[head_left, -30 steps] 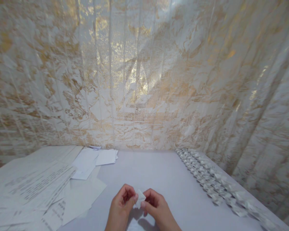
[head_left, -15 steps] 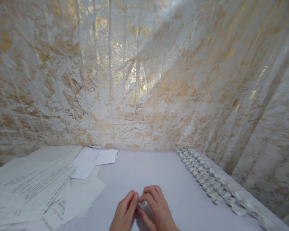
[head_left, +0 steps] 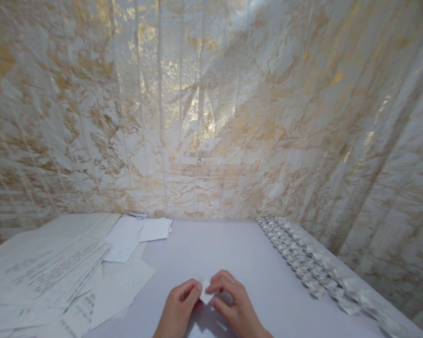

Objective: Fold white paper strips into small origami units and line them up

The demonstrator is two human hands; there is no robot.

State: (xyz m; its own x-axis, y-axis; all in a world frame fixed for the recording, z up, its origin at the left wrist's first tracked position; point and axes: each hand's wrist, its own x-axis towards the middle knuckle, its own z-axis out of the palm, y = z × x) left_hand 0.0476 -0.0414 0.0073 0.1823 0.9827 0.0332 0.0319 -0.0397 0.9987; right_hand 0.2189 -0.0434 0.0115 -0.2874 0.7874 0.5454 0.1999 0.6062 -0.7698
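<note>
A small folded piece of white paper [head_left: 207, 291] sits between my two hands, low at the front of the white table [head_left: 232, 253]. My left hand [head_left: 179, 311] pinches its left side with curled fingers. My right hand [head_left: 232, 303] grips its right side, fingers bent over the paper. Most of the piece is hidden by my fingertips. Both hands hover just above the tabletop.
Loose printed sheets [head_left: 52, 272] and small white paper rectangles [head_left: 155, 229] cover the table's left part. Two long rows of small folded paper pieces [head_left: 303, 263] run along the right edge. A white and gold curtain [head_left: 204, 108] hangs close behind and to the right.
My hands dropped and closed over the paper half a second ago. Now they have parted slightly and the paper's tip shows again between the fingertips.
</note>
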